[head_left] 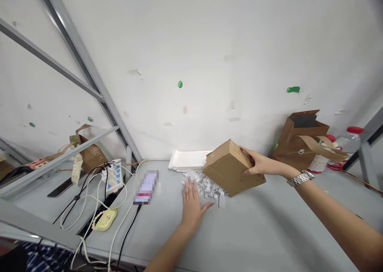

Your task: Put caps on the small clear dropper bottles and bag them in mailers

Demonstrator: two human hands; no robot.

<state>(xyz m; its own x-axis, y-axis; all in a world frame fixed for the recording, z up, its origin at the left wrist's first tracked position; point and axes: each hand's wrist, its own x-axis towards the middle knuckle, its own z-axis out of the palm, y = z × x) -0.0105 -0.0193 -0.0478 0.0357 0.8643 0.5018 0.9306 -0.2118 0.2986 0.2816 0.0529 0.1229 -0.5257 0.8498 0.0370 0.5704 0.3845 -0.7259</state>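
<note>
My right hand [259, 163] grips a brown cardboard box [231, 168] by its far side and holds it tilted, its mouth down toward the grey table [269, 228]. A heap of several small white plastic parts [206, 186] lies under and in front of the box's mouth. My left hand [193, 202] lies flat on the table with its fingers stretched out, touching the left edge of the heap. A metal watch [301, 178] sits on my right wrist.
White foam trays [188, 159] lie against the wall behind the heap. A phone [146, 187] on a cable, a power strip [113, 177] and tangled cords are at left. Brown paper bags [303, 140] and a red-capped bottle [350, 142] stand at right. A metal frame [86, 64] runs diagonally at left.
</note>
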